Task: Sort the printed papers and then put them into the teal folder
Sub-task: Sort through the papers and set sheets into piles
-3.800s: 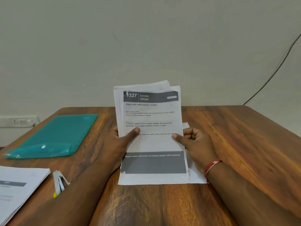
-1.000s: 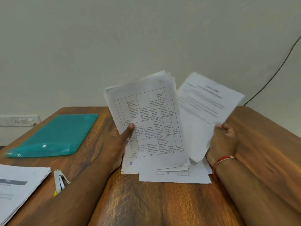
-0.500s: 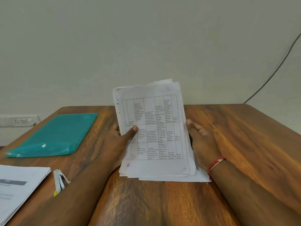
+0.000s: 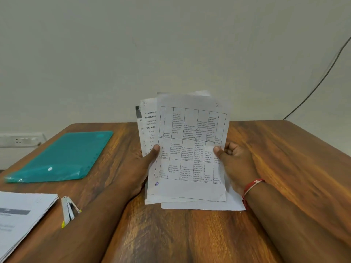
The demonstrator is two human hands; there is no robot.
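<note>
Sorting stage, head view. I see the left hand point(image 4: 146, 164) gripping an upheld stack of printed papers point(image 4: 165, 199) by its near edge, thumb across the front, fingers hidden behind. The right hand point(image 4: 234, 164) pinches the gridded top sheet point(image 4: 191, 145) at its own side, thumb in front, fingers curled behind. That sheet sits offset toward the right hand, exposing a text page point(image 4: 150, 126) above the left thumb. The stack's lower edge appears to rest on a loose sheet point(image 4: 205, 205) lying flat on the worktop point(image 4: 284, 168) below both hands. The teal folder point(image 4: 62, 154) lies flat, apparently shut, well out beyond the left hand. A second paper pile point(image 4: 24, 209) and a stapler-like tool point(image 4: 68, 211) lie beside the left forearm. I judge the step to be separating the top sheet for classing. Done well, it means pinching one sheet only, clamping the rest under the left thumb so the fan cannot spill, and reading the heading before choosing a pile. Filing has not begun.
</note>
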